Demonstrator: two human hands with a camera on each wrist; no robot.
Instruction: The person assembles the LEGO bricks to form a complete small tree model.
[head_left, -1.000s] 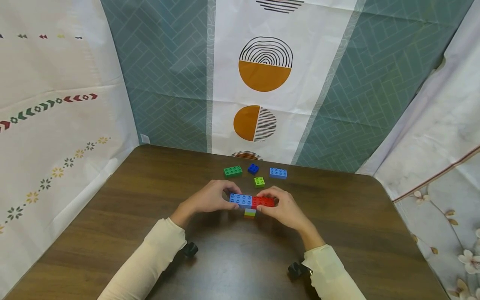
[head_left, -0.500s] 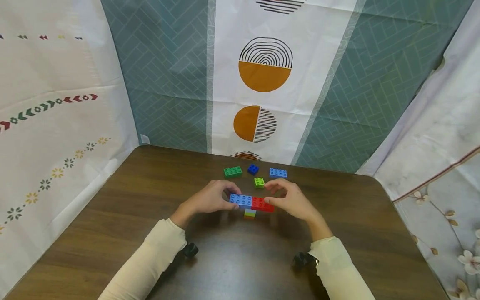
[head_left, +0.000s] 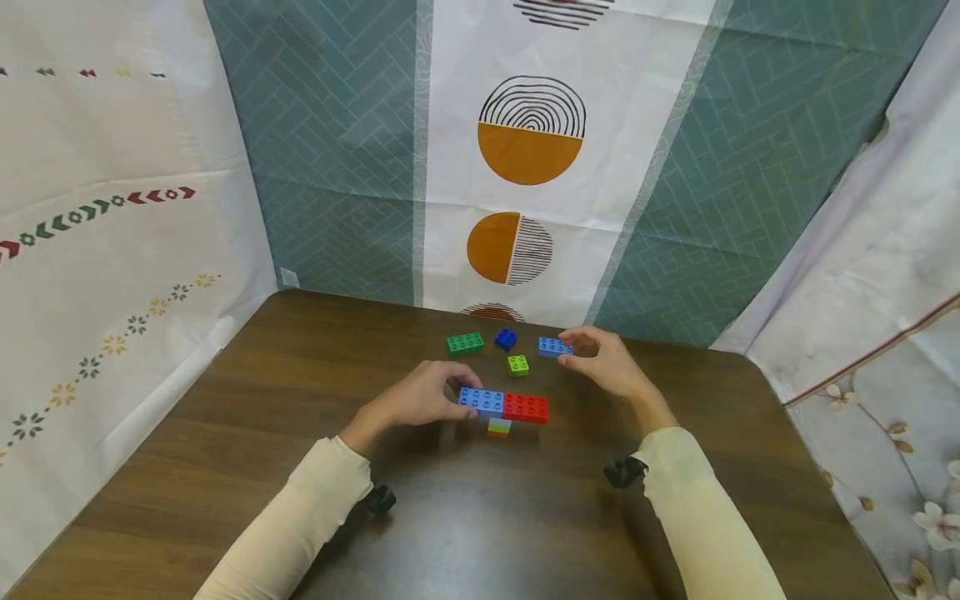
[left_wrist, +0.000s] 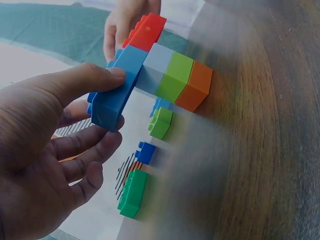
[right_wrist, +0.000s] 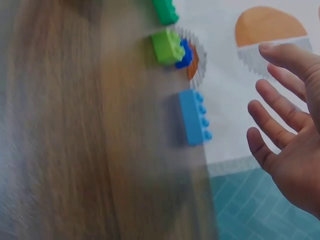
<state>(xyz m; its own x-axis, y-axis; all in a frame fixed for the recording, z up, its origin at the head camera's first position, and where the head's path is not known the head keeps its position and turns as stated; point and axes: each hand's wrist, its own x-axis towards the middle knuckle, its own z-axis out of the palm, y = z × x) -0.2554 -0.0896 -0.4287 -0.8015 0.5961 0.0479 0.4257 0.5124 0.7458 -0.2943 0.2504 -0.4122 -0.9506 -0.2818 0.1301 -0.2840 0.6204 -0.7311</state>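
My left hand [head_left: 416, 400] pinches a blue eight-stud toy brick [head_left: 482, 402] between thumb and fingers. Beside it, level and touching, sits a red brick [head_left: 525, 408]. Under them, in the left wrist view, is a small column of a pale grey-blue brick [left_wrist: 155, 70], a lime brick [left_wrist: 174, 75] and an orange brick [left_wrist: 195, 87] on the table. My right hand [head_left: 613, 365], fingers spread and loosely bent, hovers over a second blue brick [head_left: 553, 347] at the back. In the right wrist view a gap shows between that hand and the brick.
Near the table's far edge lie a green brick [head_left: 465, 343], a small dark blue brick [head_left: 506, 339] and a small lime brick [head_left: 517, 365]. Patterned cloth [head_left: 345, 167] hangs behind the brown wooden table [head_left: 315, 367].
My right hand has let go of the red brick and moved back and to the right, over the second blue brick. The left hand stays in place on its brick.
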